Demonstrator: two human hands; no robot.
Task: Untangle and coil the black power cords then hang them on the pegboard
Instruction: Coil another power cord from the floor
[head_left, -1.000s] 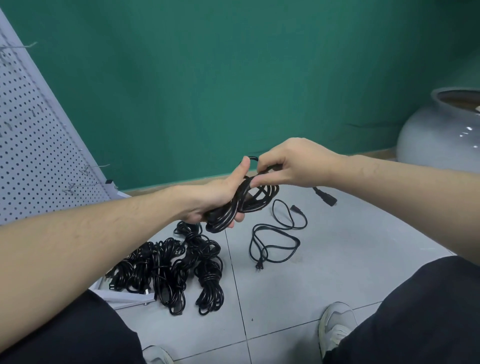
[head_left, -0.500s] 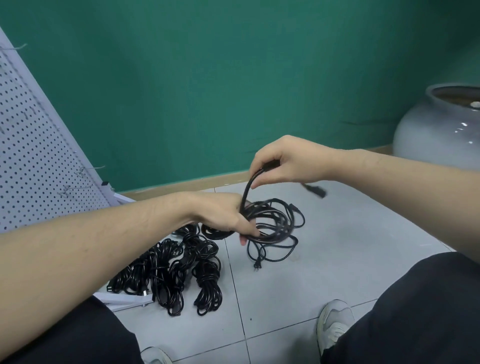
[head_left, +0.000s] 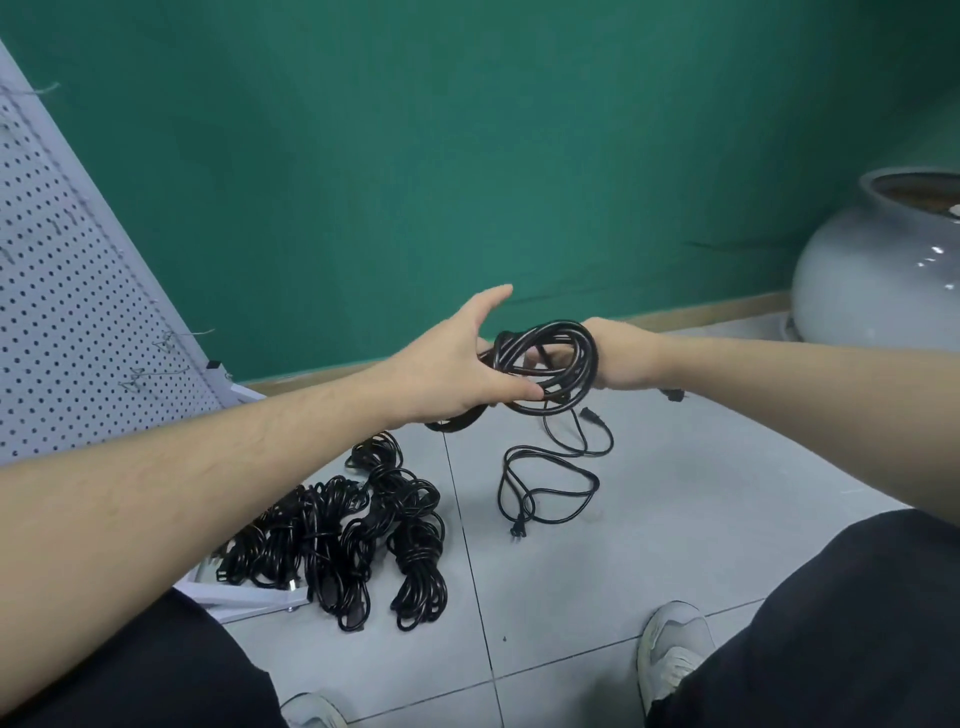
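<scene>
Right now we hold a black power cord (head_left: 550, 366) in mid-air between our two hands, above the grey tiled floor (head_left: 701, 493) and in front of the green wall (head_left: 467, 156). Its upper part is wound into several loose loops, and the rest trails down in slack curves to the tiles, ending in a plug (head_left: 518, 531) that lies flat. Our left hand (head_left: 457, 364) has its fingers mostly straight, the forefinger stretched up and forward, while the thumb presses along the lower side of the loops. Our right hand (head_left: 621, 361) sits behind the coil; the loops cover its fingers, so we cannot tell how it grips. A second connector (head_left: 592, 415) hangs just below the coil, and another dark end (head_left: 672, 395) shows under the right wrist.

Down to the left, a heap of bundled cords (head_left: 353, 530) rests on the floor, partly over the white foot of the pegboard (head_left: 67, 312), which leans at the left edge and carries wire hooks (head_left: 150, 371). A large grey ceramic pot (head_left: 878, 265) stands at the right. Our dark trousers and grey shoes (head_left: 672, 644) fill the bottom.
</scene>
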